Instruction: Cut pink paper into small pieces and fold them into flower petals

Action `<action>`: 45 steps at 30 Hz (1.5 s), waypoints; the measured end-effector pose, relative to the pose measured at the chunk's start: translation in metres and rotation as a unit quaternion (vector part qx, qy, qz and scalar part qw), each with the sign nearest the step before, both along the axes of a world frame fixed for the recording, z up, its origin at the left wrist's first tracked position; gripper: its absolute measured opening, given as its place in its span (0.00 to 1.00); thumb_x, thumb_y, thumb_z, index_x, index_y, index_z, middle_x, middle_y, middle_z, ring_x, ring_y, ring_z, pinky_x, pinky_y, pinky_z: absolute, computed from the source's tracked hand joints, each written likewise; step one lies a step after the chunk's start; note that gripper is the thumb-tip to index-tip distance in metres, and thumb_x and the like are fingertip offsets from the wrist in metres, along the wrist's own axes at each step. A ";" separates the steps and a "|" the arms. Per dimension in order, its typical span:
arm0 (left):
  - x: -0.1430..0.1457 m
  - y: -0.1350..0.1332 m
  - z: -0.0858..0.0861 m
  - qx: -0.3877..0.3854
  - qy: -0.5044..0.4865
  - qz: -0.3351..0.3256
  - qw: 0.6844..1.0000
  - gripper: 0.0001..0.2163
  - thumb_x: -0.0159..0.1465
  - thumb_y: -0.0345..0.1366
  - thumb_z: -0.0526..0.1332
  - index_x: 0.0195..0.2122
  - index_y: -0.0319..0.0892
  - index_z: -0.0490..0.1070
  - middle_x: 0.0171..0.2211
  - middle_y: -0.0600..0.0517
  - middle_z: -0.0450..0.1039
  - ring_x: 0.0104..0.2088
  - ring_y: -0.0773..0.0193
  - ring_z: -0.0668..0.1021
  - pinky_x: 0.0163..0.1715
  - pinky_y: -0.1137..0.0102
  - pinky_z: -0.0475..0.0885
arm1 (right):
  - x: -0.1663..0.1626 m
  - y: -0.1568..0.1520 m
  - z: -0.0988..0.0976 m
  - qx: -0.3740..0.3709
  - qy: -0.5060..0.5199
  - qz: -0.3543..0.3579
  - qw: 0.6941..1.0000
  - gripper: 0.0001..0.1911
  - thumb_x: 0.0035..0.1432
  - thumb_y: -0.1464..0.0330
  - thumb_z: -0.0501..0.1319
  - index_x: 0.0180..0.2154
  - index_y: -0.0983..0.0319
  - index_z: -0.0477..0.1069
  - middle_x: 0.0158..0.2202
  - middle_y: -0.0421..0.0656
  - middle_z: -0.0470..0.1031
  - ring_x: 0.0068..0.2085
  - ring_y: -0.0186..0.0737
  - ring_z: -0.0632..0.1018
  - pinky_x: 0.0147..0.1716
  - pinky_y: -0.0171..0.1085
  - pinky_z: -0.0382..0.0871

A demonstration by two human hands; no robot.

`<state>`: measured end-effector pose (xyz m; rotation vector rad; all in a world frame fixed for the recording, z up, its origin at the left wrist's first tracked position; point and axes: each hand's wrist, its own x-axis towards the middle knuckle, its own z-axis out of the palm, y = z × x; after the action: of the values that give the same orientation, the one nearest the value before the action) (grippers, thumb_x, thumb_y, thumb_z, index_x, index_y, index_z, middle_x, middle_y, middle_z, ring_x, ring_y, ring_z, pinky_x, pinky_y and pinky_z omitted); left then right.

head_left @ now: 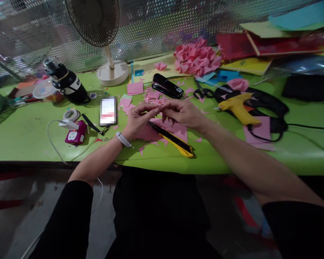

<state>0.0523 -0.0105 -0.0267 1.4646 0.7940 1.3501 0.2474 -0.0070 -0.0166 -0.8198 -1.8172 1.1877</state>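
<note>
My left hand (139, 118) and my right hand (181, 113) meet fingertip to fingertip above the table's middle. Both are closed in a pinch; what lies between the fingers is too small and hidden to tell. Beneath them are pink paper sheets (180, 132) and several cut scraps. A yellow-and-black box cutter (176, 142) lies on these sheets, just below my hands. Behind my fingers is a heap of pink paper bits (153, 96), with a black stapler (167, 86) beyond it. Dark-handled scissors (204, 93) rest to the stapler's right.
A yellow glue gun (240, 107) with a cord lies at right. A pile of folded pink paper pieces (197, 59) stands at the back. To the left are a phone (108, 111), a purple power adapter (76, 133), a black bottle (70, 84) and a fan (112, 73).
</note>
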 end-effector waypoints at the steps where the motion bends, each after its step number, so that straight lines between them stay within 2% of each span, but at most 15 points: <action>1: 0.000 0.000 0.000 -0.001 0.002 0.003 1.000 0.09 0.55 0.42 0.75 0.32 0.44 0.82 0.32 0.52 0.80 0.34 0.67 0.79 0.37 0.69 0.75 | 0.000 0.001 0.000 0.002 -0.001 0.003 1.000 0.16 0.63 0.52 0.65 0.39 0.58 0.76 0.25 0.37 0.75 0.21 0.31 0.71 0.20 0.34 0.67; 6: 0.000 -0.001 0.002 0.009 -0.012 -0.008 1.000 0.11 0.54 0.44 0.76 0.32 0.44 0.83 0.31 0.51 0.80 0.33 0.67 0.79 0.36 0.69 0.76 | 0.002 0.004 -0.003 -0.010 0.000 0.035 0.999 0.14 0.64 0.54 0.65 0.40 0.58 0.75 0.23 0.35 0.72 0.19 0.30 0.69 0.20 0.33 0.66; 12: 0.000 -0.002 0.003 0.007 0.000 0.004 1.000 0.12 0.52 0.46 0.77 0.31 0.45 0.83 0.31 0.52 0.81 0.33 0.67 0.80 0.38 0.68 0.76 | 0.003 0.004 0.002 0.004 -0.031 0.057 0.998 0.15 0.66 0.53 0.62 0.37 0.58 0.72 0.25 0.36 0.74 0.21 0.31 0.72 0.20 0.33 0.66; 21: -0.003 0.004 0.007 -0.058 -0.075 0.016 0.995 0.14 0.47 0.44 0.79 0.27 0.43 0.80 0.26 0.55 0.78 0.26 0.73 0.75 0.31 0.73 0.73 | 0.003 0.010 0.001 0.023 -0.087 0.073 0.993 0.17 0.69 0.52 0.56 0.41 0.58 0.71 0.26 0.38 0.76 0.24 0.36 0.75 0.26 0.36 0.69; 24: -0.008 0.012 0.006 -0.062 -0.094 0.050 0.992 0.13 0.49 0.44 0.78 0.27 0.43 0.80 0.23 0.56 0.75 0.24 0.75 0.73 0.27 0.76 0.70 | 0.014 0.017 0.006 0.079 -0.164 0.026 0.983 0.15 0.69 0.56 0.57 0.38 0.59 0.74 0.32 0.42 0.79 0.30 0.38 0.78 0.31 0.37 0.70; 26: -0.012 0.017 0.004 -0.059 -0.098 0.061 0.992 0.12 0.50 0.43 0.78 0.28 0.43 0.80 0.22 0.57 0.75 0.24 0.75 0.72 0.27 0.77 0.69 | 0.026 0.026 0.006 0.130 -0.232 -0.037 0.963 0.12 0.66 0.60 0.60 0.35 0.59 0.76 0.35 0.44 0.80 0.34 0.40 0.78 0.33 0.38 0.68; 28: -0.013 0.018 0.002 -0.060 -0.086 0.060 0.993 0.12 0.50 0.43 0.78 0.28 0.43 0.80 0.23 0.56 0.76 0.24 0.75 0.73 0.27 0.76 0.69 | 0.040 0.036 0.001 0.159 -0.302 -0.103 0.934 0.09 0.63 0.63 0.64 0.31 0.59 0.77 0.34 0.46 0.81 0.33 0.41 0.76 0.31 0.39 0.65; 32: -0.010 0.015 0.000 -0.061 -0.031 0.034 0.997 0.14 0.49 0.45 0.78 0.29 0.43 0.81 0.26 0.54 0.78 0.26 0.72 0.75 0.30 0.74 0.72 | 0.059 0.050 -0.014 0.130 -0.369 -0.133 0.911 0.09 0.60 0.64 0.66 0.28 0.58 0.78 0.30 0.44 0.80 0.26 0.38 0.73 0.25 0.38 0.60; 35: -0.007 0.010 0.000 -0.036 0.004 0.012 0.999 0.14 0.50 0.45 0.78 0.30 0.43 0.81 0.29 0.52 0.80 0.29 0.70 0.77 0.32 0.71 0.73 | 0.060 0.051 -0.014 0.130 -0.390 -0.151 0.899 0.08 0.58 0.62 0.69 0.28 0.58 0.78 0.29 0.45 0.79 0.26 0.39 0.73 0.25 0.38 0.61; 37: -0.006 0.008 0.001 0.002 0.033 0.019 0.999 0.12 0.51 0.44 0.77 0.30 0.43 0.82 0.29 0.51 0.80 0.30 0.68 0.78 0.34 0.70 0.73 | 0.054 0.046 -0.008 0.158 -0.378 -0.167 0.897 0.09 0.58 0.61 0.69 0.29 0.59 0.78 0.31 0.46 0.79 0.29 0.41 0.74 0.27 0.40 0.63; 39: -0.006 0.006 0.002 0.050 0.071 0.037 0.996 0.10 0.53 0.43 0.77 0.30 0.44 0.82 0.28 0.51 0.79 0.31 0.67 0.77 0.34 0.69 0.72 | 0.045 0.038 0.001 0.193 -0.326 -0.155 0.913 0.09 0.60 0.61 0.66 0.33 0.59 0.79 0.34 0.47 0.80 0.33 0.44 0.76 0.31 0.41 0.66; 42: -0.007 0.005 0.002 0.097 0.127 0.049 0.986 0.07 0.56 0.42 0.75 0.30 0.45 0.83 0.27 0.50 0.78 0.31 0.66 0.76 0.34 0.68 0.70 | 0.030 0.021 0.012 0.245 -0.235 -0.080 0.937 0.10 0.64 0.62 0.62 0.40 0.59 0.80 0.40 0.48 0.81 0.40 0.47 0.79 0.39 0.44 0.70; 45: -0.008 0.005 0.001 0.117 0.160 0.041 0.979 0.06 0.59 0.42 0.72 0.33 0.47 0.84 0.28 0.50 0.78 0.31 0.65 0.75 0.34 0.67 0.70 | 0.020 0.010 0.014 0.286 -0.219 -0.036 0.932 0.12 0.67 0.64 0.59 0.44 0.59 0.80 0.45 0.50 0.82 0.47 0.50 0.80 0.46 0.46 0.71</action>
<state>0.0444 -0.0055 -0.0262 1.8837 0.9318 1.3214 0.2671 0.0025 -0.0028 -0.8303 -2.3056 0.3848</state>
